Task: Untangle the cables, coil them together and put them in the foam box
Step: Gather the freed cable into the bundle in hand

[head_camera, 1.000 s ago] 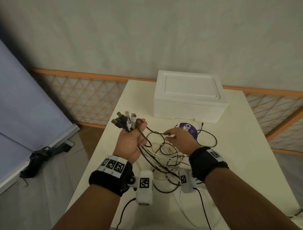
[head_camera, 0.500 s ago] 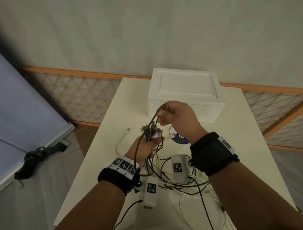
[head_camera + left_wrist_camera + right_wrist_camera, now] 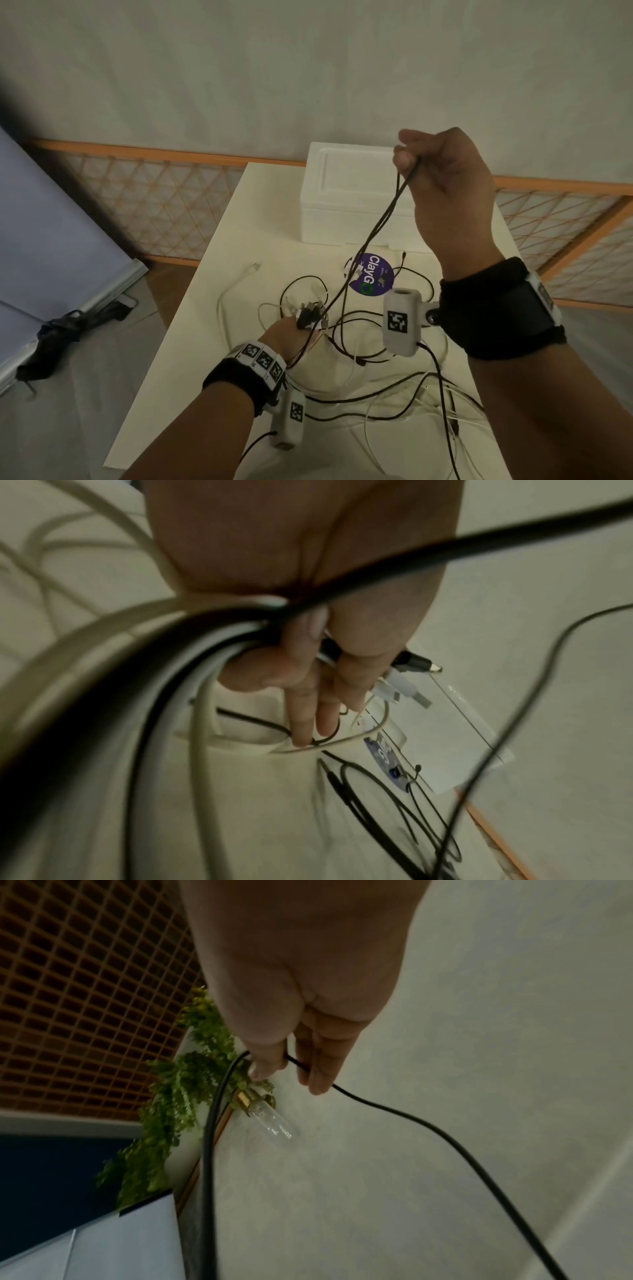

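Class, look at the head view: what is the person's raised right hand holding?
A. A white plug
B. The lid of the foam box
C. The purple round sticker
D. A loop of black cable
D: the right hand pinches a loop of black cable that runs down to the bundle of plug ends gripped by the left hand; the foam box stays closed.

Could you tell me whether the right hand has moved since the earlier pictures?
Yes. The right hand has risen from low over the table, before the foam box, to above the box's top, pulling a black cable up.
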The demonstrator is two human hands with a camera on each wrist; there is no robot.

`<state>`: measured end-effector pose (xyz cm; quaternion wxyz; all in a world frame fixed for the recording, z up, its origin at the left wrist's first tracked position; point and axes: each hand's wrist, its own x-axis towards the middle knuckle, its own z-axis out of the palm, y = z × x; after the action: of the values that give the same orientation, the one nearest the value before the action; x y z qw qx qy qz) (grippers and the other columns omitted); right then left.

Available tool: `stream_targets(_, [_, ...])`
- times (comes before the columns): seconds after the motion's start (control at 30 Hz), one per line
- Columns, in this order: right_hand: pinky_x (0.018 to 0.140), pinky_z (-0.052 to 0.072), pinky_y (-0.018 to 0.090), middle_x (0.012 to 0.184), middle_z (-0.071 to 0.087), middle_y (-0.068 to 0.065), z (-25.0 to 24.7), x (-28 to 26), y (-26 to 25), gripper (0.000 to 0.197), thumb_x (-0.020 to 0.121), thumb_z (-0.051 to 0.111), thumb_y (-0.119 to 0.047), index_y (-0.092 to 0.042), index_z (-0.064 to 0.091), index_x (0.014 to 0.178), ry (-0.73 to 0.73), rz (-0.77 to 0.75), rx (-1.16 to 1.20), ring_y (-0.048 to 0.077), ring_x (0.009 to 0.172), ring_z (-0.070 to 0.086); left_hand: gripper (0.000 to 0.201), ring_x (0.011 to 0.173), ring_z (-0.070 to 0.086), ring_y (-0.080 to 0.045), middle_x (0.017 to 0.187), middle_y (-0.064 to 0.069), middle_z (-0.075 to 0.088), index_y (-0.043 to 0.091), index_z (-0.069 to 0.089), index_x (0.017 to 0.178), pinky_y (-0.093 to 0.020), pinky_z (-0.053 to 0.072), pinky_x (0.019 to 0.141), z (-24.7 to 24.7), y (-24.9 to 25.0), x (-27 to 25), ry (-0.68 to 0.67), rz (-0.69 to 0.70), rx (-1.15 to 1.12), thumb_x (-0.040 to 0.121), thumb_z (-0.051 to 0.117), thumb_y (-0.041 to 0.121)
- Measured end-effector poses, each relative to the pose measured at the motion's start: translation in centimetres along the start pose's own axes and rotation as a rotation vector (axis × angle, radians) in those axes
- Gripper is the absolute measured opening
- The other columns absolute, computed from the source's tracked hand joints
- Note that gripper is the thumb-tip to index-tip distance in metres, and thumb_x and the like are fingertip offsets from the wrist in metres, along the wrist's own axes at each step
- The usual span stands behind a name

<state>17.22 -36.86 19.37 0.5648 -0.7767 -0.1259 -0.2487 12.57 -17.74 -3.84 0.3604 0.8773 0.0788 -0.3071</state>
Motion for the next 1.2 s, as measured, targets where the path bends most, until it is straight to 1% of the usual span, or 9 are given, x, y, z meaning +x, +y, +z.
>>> stream_targets(0.1, [0.093, 0.049, 0.049, 0.111, 0.065, -0.011, -0.5, -0.6, -1.2, 0.02, 0.082, 0.062, -0.036, -0.056, 0.059, 0.084, -0.029, -0.053, 0.11, 0.015, 0.107, 0.063, 0.028, 0.086, 0.06, -0.025, 0.084, -0.005, 0.062, 0.012, 0.061, 0.092, -0.028, 0.043, 0.07, -0.3, 0.2, -0.5, 0.122, -0.006, -0.022, 0.095, 0.05, 0.038])
stream_targets(0.23, [0.092, 0.05, 0.045, 0.114, 0.064, -0.003, 0.0, -2.0, -2.4, 0.014, 0.084, 0.063, -0.028, -0.043, 0.062, 0.083, -0.179, -0.078, 0.191, 0.019, 0.104, 0.065, 0.02, 0.043, 0.035, -0.013, 0.046, 0.005, 0.044, 0.012, 0.068, 0.073, -0.026, 0.029, 0.05, -0.6, 2.4, -2.2, 0.209, 0.116, -0.843, 0.08, 0.072, 0.03])
stream_targets(0.37, [0.089, 0.051, 0.035, 0.111, 0.063, 0.007, 0.4, -3.1, -2.7, 0.016, 0.087, 0.062, -0.008, -0.023, 0.059, 0.083, -0.19, -0.055, 0.317, 0.022, 0.1, 0.066, 0.019, 0.046, 0.029, -0.01, 0.073, 0.0, 0.065, 0.023, 0.075, 0.091, -0.025, 0.027, 0.046, -0.5, 5.8, -4.5, -0.092, 0.386, -0.929, 0.072, 0.075, 0.02])
stream_targets(0.53, [0.09, 0.05, 0.051, 0.105, 0.064, 0.005, -1.1, -2.2, -2.0, 0.024, 0.086, 0.061, -0.021, -0.044, 0.066, 0.081, -0.053, -0.06, 0.245, 0.031, 0.101, 0.063, 0.012, 0.036, 0.026, -0.009, 0.075, -0.023, 0.063, 0.016, 0.073, 0.087, -0.019, 0.024, 0.041, 0.3, 4.7, -4.7, -0.269, 0.286, -1.0, 0.081, 0.064, 0.012])
stream_targets(0.63, [0.09, 0.047, 0.055, 0.103, 0.065, 0.004, -1.8, -1.8, -1.8, 0.017, 0.088, 0.061, -0.035, -0.05, 0.066, 0.081, 0.023, -0.061, 0.151, 0.032, 0.104, 0.062, 0.023, 0.035, 0.025, -0.006, 0.091, -0.016, 0.073, 0.012, 0.071, 0.093, -0.02, 0.023, 0.041, 0.1, 3.7, -4.4, -0.362, 0.298, -1.057, 0.076, 0.056, 0.01])
stream_targets(0.83, [0.092, 0.049, 0.055, 0.111, 0.06, 0.011, -1.8, -0.7, -3.9, 0.018, 0.09, 0.06, -0.027, -0.042, 0.063, 0.082, 0.065, -0.127, 0.348, 0.026, 0.104, 0.066, 0.041, 0.052, 0.04, -0.014, 0.102, -0.006, 0.069, 0.024, 0.06, 0.115, -0.023, 0.037, 0.045, 1.6, 3.9, -2.4, -0.271, 0.302, -0.529, 0.078, 0.069, 0.009])
stream_targets(0.97, [0.091, 0.05, 0.053, 0.112, 0.057, 0.014, -1.3, -0.5, -4.6, 0.007, 0.091, 0.054, -0.018, -0.025, 0.053, 0.09, 0.023, -0.201, 0.347, 0.025, 0.102, 0.066, 0.013, 0.066, 0.058, -0.013, 0.08, 0.002, 0.066, 0.026, 0.058, 0.086, -0.024, 0.051, 0.062, 3.4, 4.0, -0.7, -0.157, 0.271, -0.109, 0.078, 0.065, 0.034])
stream_targets(1.1, [0.084, 0.05, 0.029, 0.1, 0.062, -0.008, -1.4, -0.5, -4.7, 0.022, 0.088, 0.051, 0.003, -0.018, 0.053, 0.092, 0.02, -0.238, 0.422, 0.02, 0.097, 0.06, 0.023, 0.077, 0.059, -0.018, 0.083, -0.004, 0.064, 0.014, 0.061, 0.099, -0.026, 0.041, 0.072, 4.2, 3.7, 0.4, -0.012, 0.136, -0.107, 0.085, 0.06, 0.032])
stream_targets(1.2, [0.087, 0.048, 0.042, 0.106, 0.055, -0.01, -2.3, -0.6, -3.9, 0.023, 0.087, 0.057, -0.004, -0.024, 0.051, 0.095, 0.034, -0.343, 0.161, 0.023, 0.101, 0.057, 0.029, 0.09, 0.063, -0.032, 0.091, -0.009, 0.064, 0.005, 0.062, 0.105, -0.032, 0.045, 0.072, 3.4, 2.9, 0.5, 0.062, 0.033, -0.131, 0.088, 0.058, 0.027])
